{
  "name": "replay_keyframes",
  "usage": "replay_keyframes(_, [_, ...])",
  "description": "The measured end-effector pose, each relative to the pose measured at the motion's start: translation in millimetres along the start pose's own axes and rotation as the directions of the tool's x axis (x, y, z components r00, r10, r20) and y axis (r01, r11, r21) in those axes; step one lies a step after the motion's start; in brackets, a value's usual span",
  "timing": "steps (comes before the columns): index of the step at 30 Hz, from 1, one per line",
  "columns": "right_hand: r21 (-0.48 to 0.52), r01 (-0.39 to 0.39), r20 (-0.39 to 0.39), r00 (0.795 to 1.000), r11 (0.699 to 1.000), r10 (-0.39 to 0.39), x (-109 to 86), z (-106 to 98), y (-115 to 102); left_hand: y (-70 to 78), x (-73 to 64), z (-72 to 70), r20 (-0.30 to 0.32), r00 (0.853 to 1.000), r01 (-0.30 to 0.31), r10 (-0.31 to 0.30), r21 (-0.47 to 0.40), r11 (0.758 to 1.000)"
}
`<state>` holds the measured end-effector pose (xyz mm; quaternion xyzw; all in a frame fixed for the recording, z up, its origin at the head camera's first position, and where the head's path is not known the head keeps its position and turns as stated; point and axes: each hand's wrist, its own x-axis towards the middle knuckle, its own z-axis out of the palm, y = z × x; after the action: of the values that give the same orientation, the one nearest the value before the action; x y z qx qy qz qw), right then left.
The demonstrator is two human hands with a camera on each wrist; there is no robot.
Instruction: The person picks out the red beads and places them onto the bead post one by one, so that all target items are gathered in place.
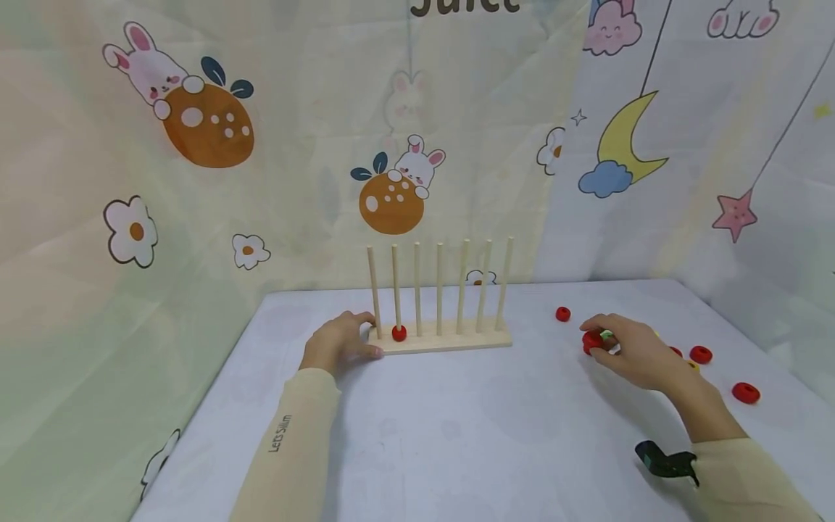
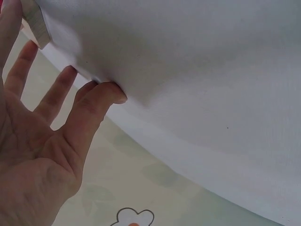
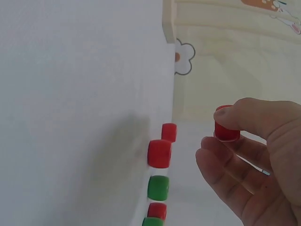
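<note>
Right hand: grip pinches red bead, right of rack. Left hand: grip apparently closed round rack's left end. Another bead on rack's second peg from left; loose beads right of rack.

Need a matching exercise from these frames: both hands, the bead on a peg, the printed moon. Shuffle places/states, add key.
Column 1
1. Left hand
2. Right hand
3. Threaded bead
4. Printed moon

Column 2
A. Around the second peg from the left in the head view
B. Yellow, on the backdrop
C. Pinching a red bead
D. At the left end of the wooden rack

Pairs: 1-D, 2-C, 3-A, 4-B
</note>
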<state>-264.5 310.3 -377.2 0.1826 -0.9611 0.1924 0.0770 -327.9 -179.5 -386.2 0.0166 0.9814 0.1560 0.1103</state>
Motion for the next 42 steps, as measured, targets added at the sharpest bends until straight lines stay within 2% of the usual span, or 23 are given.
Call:
replay_keyframes(4, [0.016, 0.003, -0.006, 1.0, 1.0, -0.003, 4.5, -1.8, -7.6, -0.9, 0.2, 0.5, -0.002, 1.0, 0.006, -0.006, -0.001, 1.0])
replay_keyframes(12, [0.003, 0.043, -0.076, 0.996, 0.999, -0.042, 11.8, 1.3, -18.9, -0.6, -1.3, 0.6, -0.001, 1.0, -0.003, 0.003, 0.0, 1.0])
replay_keyframes(21, [0.05, 0.057, -0.089, 0.995, 0.997, -0.052, 30.1, 3.9, -36.1, 0.1, -3.3, -0.4, 0.005, 1.0, 0.017, -0.017, -0.026, 1.0])
replay_keyframes(28, [0.07, 0.044, -0.097, 0.995, 0.997, -0.037, 38.6, 6.6, -45.2, -1.3, -0.9, 0.6, 0.005, 1.0, 0.003, -0.003, -0.013, 1.0])
replay_keyframes(32, [0.07, 0.045, -0.107, 0.994, 0.997, -0.037, 43.4, 6.7, -50.9, -1.1, -0.7, 1.2, 0.007, 1.0, 0.014, -0.014, -0.009, 1.0])
replay_keyframes(42, [0.115, 0.101, -0.178, 0.981, 0.988, -0.08, 56.5, 6.9, -70.5, -1.0, 0.0, 1.2, 0.001, 1.0, 0.01, -0.01, 0.025, 1.0])
